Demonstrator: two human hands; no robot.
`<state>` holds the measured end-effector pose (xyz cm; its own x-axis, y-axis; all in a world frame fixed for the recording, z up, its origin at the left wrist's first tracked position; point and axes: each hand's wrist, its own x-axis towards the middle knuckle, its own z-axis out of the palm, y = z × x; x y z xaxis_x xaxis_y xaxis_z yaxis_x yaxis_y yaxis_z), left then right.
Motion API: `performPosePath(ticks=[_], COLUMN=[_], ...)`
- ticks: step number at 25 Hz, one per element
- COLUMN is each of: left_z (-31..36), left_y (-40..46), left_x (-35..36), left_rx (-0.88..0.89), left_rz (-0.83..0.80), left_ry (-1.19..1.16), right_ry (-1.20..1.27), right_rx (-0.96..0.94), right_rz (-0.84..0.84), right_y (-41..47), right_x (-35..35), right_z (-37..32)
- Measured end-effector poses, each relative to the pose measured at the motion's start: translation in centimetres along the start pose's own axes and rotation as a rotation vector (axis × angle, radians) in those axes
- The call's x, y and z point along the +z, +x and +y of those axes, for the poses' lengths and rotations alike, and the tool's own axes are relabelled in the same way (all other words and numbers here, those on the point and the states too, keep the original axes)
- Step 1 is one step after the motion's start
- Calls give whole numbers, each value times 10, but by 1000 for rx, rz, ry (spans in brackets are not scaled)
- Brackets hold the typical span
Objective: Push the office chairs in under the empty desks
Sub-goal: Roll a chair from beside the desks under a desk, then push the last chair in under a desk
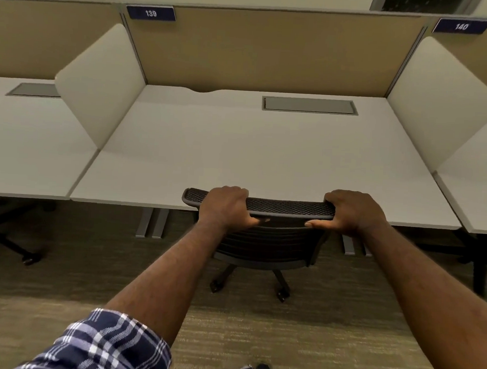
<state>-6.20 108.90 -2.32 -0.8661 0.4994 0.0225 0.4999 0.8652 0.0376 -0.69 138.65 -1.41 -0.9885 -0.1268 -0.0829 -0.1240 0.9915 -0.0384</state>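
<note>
While both hands hold the top rail of the mesh office chair [265,236], the left hand [227,204] and right hand [354,210] curl over it, thumbs underneath, equally near. The rail runs parallel to the front edge of desk 139 [238,156], which lies straight ahead. The seat is hidden behind the backrest, and part of the wheeled base [248,280] cannot be seen.

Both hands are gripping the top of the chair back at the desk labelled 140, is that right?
Not quite. Both the left hand and the right hand do grip the top of the chair back, but the head view shows this desk under the sign reading 139, not 140.
</note>
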Motion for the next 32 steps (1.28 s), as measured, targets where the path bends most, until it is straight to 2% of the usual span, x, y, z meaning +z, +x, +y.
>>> performPosePath(ticks=[2, 5, 10, 17, 23, 28, 32], left_z=[-1, -3, -43, -149, -251, -330, -368], left_y=[-5, -20, -76, -210, -349, -471, -538], left_x=[2, 5, -2, 4, 23, 28, 31], left_rx=[7, 4, -111, -505, -735, -917, -1059], left_rz=[26, 102, 212, 231, 220, 182, 149], left_ry=[-12, -67, -56, -50, -98, -81, -75], right_ry=[74, 178, 136, 65, -29, -37, -45], right_rx=[6, -93, -361, -713, -970, -1080, -1186], right_rz=[-70, -157, -119, 28, -115, -233, -237], right_y=[2, 17, 50, 83, 99, 96, 96], right_x=[-4, -10, -15, -3, 37, 65, 78], right_z=[-3, -26, -114, -293, -483, -629, -710])
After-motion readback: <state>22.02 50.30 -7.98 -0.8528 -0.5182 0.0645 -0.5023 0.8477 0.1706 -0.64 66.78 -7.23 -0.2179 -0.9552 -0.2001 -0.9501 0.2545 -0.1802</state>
